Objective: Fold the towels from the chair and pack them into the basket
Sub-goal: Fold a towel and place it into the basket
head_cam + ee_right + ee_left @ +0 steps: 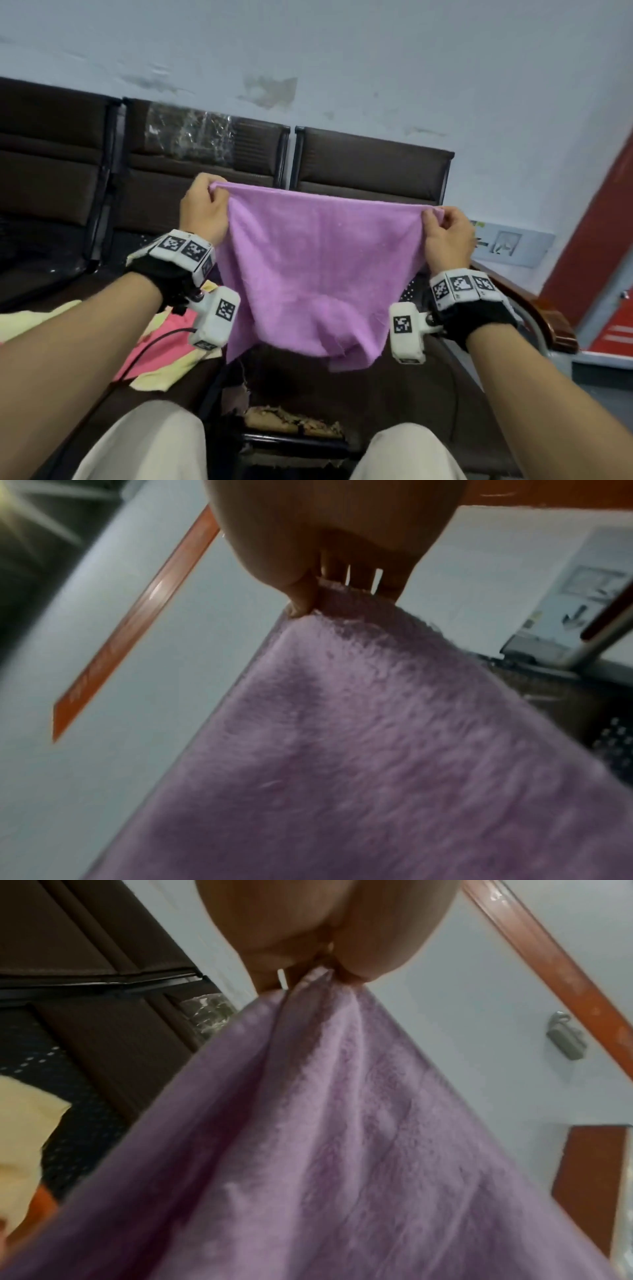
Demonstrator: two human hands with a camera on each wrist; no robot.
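Pinching the top corners of the purple towel [318, 270], your thumbs and fingers are curled tight on the fabric. Your left hand [205, 205] has the top left corner bunched between thumb and fingers; left wrist view shows the cloth gathered into folds right at the fingertips [359, 958]. Your right hand [447, 236] pinches the top right corner; right wrist view shows the thumb on the near side and the fingers [387, 580] behind the hem. The top edge is stretched nearly taut between both hands, tilted down toward your right.

The towel hangs open in the air facing you, above the front of the brown chair seat [394, 394], with the bottom edge rumpled and loose and not clearly touching the seat. A torn patch of upholstery [294, 419] sits at the seat's front edge between your knees.

On the next seat to your left, a pink towel [164, 346] lies on a pale yellow towel [161, 377], partly hidden by your left forearm. Chair backs [373, 164] line the pale wall [342, 51] behind. Basket not seen in any view.
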